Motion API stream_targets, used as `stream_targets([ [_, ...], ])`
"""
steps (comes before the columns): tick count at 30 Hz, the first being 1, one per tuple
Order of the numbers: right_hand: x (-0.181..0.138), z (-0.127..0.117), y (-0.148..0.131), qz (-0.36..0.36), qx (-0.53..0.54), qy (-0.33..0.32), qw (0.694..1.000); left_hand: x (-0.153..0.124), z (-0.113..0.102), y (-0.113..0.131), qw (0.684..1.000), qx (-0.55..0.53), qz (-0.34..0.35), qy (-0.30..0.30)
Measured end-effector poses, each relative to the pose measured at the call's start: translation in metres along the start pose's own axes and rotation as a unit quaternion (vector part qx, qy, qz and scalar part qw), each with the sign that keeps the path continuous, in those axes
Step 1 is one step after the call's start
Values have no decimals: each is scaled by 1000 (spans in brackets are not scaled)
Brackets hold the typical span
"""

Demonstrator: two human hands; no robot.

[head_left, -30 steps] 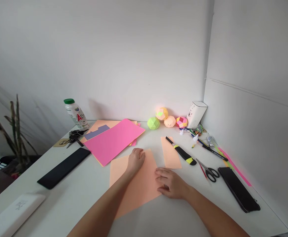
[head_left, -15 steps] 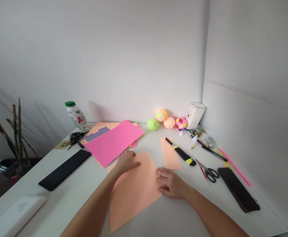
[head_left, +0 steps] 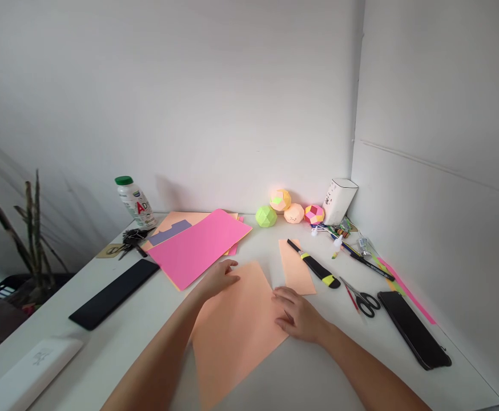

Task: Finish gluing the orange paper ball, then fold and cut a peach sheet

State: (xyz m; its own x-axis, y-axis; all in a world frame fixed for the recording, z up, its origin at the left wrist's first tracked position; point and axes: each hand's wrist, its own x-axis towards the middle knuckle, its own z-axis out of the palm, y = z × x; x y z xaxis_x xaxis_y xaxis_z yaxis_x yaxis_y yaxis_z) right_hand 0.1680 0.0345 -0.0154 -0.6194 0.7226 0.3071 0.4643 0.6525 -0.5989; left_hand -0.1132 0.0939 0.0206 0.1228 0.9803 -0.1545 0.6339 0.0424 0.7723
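Observation:
A sheet of peach paper (head_left: 241,331) lies on the table in front of me, its near corner running out of the bottom of the view. My left hand (head_left: 219,279) rests at the sheet's far left edge, thumb stretched away from the fingers. At the right edge, my right hand (head_left: 298,314) touches the sheet with fingers lightly bent and apart. Just beyond it lies a narrower peach strip of paper (head_left: 294,268). A black and yellow utility knife (head_left: 318,270) lies partly over that strip.
Pink paper (head_left: 200,245) tops a stack at far left, near a white bottle (head_left: 137,205) and a black bar (head_left: 115,294). Scissors (head_left: 366,302), a black pouch (head_left: 414,331) and pens lie right. Folded paper balls (head_left: 266,216) and a white box (head_left: 340,201) stand by the wall.
The peach sheet has turned slightly, its near corner shifting right. Its left edge has drawn away from the pink paper. Both hands have moved only a little.

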Motion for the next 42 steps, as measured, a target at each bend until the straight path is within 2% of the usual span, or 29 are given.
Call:
stream_targets([
  [3, -1, -1, 4, 73, 22, 34, 997, -3, -8, 4, 998, -60, 37, -6],
  [5, -1, -3, 7, 125, 81, 73, 986, -6, -14, 9, 993, -99, 61, 3],
  [9, 2, -6, 13, 213, 247, 144, 934, -16, -24, 22, 976, -178, 116, 53],
  [17, 8, -21, 2, 172, 415, 167, 877, -33, -19, 41, 923, -269, 222, 164],
  [21, 6, -32, -7, 155, 416, 164, 881, -40, -19, 48, 885, -254, 331, 206],
  [24, 3, -53, -14, 125, 359, 157, 912, -51, -29, 56, 859, -165, 440, 202],
  [27, -4, -79, -18, 70, 291, 99, 949, -68, -34, 52, 854, -52, 498, 140],
  [29, -10, -91, -16, 38, 261, 25, 964, -82, -29, 37, 866, 9, 491, 94],
  [31, -15, -93, -12, 50, 224, -65, 971, -95, -15, 15, 883, 50, 465, 45],
  [34, -18, -85, -10, 103, 166, -186, 963, -113, 11, -17, 904, 79, 421, -5],
  [36, -17, -79, -15, 107, 147, -222, 958, -122, 22, -29, 913, 82, 399, -11],
  [38, -16, -78, -25, 105, 131, -240, 956, -127, 26, -32, 919, 80, 387, -16],
  [42, -17, -91, -44, 139, 89, -307, 937, -128, 20, -26, 928, 75, 363, -38],
])
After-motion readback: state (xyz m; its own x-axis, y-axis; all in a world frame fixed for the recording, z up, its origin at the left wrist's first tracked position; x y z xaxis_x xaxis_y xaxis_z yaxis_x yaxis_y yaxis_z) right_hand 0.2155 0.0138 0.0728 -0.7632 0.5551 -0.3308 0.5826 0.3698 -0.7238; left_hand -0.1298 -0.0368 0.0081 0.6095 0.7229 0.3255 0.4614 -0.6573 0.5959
